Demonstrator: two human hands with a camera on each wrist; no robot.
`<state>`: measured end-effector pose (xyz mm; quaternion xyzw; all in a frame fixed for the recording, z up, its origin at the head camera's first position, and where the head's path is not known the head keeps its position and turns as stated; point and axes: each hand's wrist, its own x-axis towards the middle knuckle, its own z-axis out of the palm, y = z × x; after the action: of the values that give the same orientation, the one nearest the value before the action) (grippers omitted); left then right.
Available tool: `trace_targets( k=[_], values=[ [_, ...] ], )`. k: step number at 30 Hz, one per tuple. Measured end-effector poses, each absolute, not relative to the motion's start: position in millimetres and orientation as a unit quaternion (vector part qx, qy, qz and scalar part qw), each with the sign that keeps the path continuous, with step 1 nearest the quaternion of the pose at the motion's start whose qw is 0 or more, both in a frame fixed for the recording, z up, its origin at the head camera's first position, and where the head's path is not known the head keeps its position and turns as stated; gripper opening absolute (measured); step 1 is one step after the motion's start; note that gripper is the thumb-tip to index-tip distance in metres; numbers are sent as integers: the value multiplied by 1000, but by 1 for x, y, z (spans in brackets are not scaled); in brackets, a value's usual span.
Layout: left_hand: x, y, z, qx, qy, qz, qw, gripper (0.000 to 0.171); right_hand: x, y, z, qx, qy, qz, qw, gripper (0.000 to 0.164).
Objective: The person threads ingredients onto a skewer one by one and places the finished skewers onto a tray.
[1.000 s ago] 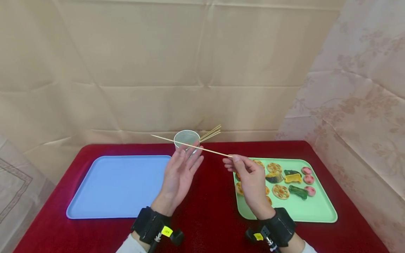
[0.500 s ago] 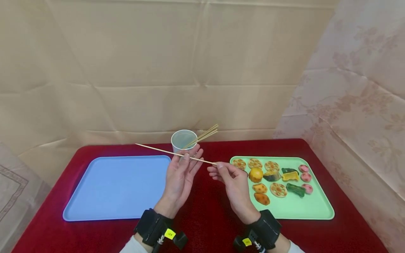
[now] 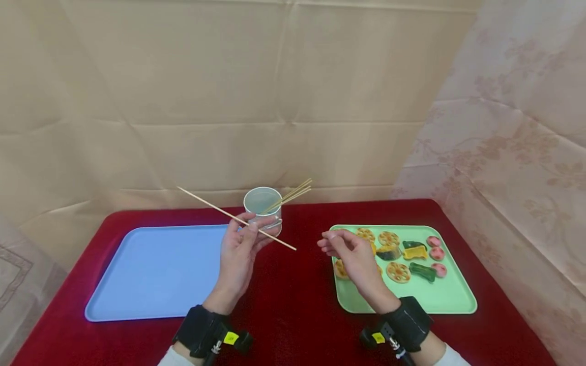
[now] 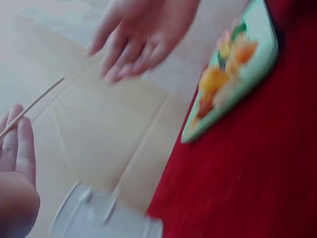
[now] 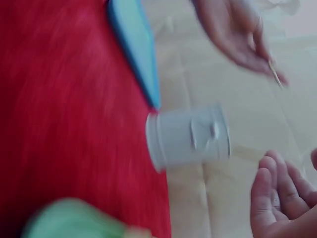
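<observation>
My left hand (image 3: 237,256) pinches a thin wooden skewer (image 3: 280,241) between thumb and fingers, over the right edge of the blue tray. The skewer slants from upper left to lower right; its near end sticks out past the fingers. In the left wrist view part of this skewer (image 4: 42,96) lies across the fingers. My right hand (image 3: 359,259) is apart from the skewer, over the left edge of the green tray (image 3: 421,303), fingers loosely bent. Nothing shows in the right fingers (image 5: 285,188) in the right wrist view. Behind the left hand, a handled mug (image 5: 171,139) holds several more skewers (image 3: 299,190).
On the green tray lie several food pieces: lotus root slices (image 3: 398,272), a pumpkin-like wedge (image 3: 388,252), green pieces (image 3: 422,272) and pink balls (image 3: 437,253). A blue tray (image 3: 146,274) lies at the left on the red cloth (image 3: 293,325). Beige cloth hangs behind.
The right hand has let go of the skewer and moved right toward the green tray. The left hand has taken it, moved a little left and tilted it more steeply.
</observation>
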<state>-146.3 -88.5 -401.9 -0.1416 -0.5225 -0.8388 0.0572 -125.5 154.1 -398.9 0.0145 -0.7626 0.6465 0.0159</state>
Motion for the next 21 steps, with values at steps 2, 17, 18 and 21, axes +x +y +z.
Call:
trace_targets(
  k=[2,17,18,21],
  values=[
    [-147,-99,-402,-150,-560,-812,75,22,-127,165,-399,24,-798,602,17,37],
    [-141,-145,-400,-187,-763,-611,91,20,-131,213,-418,201,-953,214,73,16],
    [-141,-147,-401,-189,-772,-600,91,20,-131,214,-420,207,-954,205,74,16],
    [-141,-152,-403,-192,-791,-575,88,22,-131,216,-424,217,-956,186,70,19]
  ],
)
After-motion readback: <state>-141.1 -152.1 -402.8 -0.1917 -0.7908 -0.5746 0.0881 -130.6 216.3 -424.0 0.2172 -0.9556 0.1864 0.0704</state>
